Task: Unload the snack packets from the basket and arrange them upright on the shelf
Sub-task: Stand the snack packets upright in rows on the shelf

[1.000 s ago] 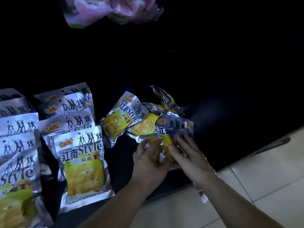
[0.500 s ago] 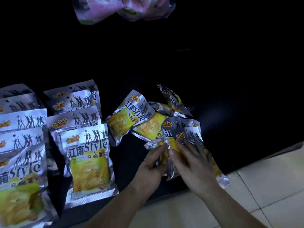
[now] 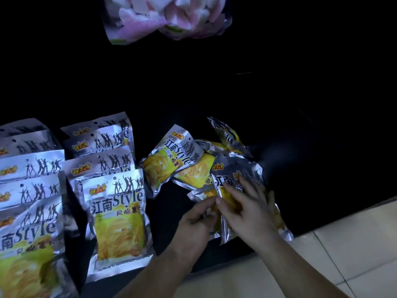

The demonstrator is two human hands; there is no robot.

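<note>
1. Dark shadow covers most of the black shelf, and a strip of pale tiled floor runs along its front edge at the lower right.
2. On the left of the shelf, silver-and-yellow foil snack packets printed with dancing silhouettes stand as upright rows, two columns side by side. The packets in each column overlap one behind another, faces towards the camera.
3. Just right of those rows lies a loose heap of the same foil packets, tilted and overlapping at different angles. One leans with its top pointing up and to the right.
4. The right hand holds a silver-and-yellow front packet at the near side of the heap. Its fingers are spread and slightly bent across the printed face, and its thumb is on the packet's left edge. More foil shows beneath and to the right of the palm.
5. The left hand has its fingers curled, pinching a crumpled foil packet that touches the front packet's left edge. The two thumbs nearly meet there.
6. Both forearms reach in from the lower right, over the floor.
7. At the top of the view, well apart from the rest, is a glossy pink-and-white bag, partly cut off by the frame.
</note>
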